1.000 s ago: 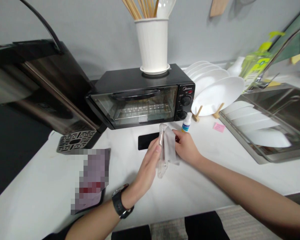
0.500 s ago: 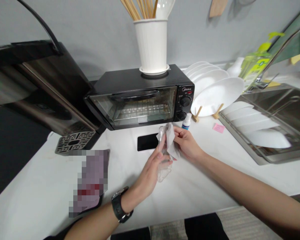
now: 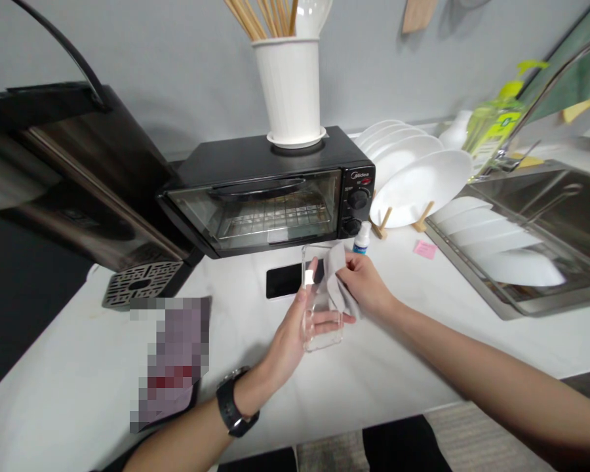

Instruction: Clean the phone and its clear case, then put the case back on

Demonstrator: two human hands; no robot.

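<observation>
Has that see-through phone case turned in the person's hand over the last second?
Yes. The clear phone case was edge-on to the camera; now its broad face shows, in front of the black phone lying by the toaster oven.

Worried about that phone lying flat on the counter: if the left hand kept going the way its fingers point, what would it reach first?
Probably the black phone, beyond the left hand holding the clear case; then the toaster oven. Depth is uncertain.

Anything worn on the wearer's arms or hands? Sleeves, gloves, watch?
Both forearms are bare, with no sleeves in view. No gloves on either hand. The left hand has a black watch with a dark strap on its wrist. The right hand and its wrist carry nothing; no rings are visible.
</observation>
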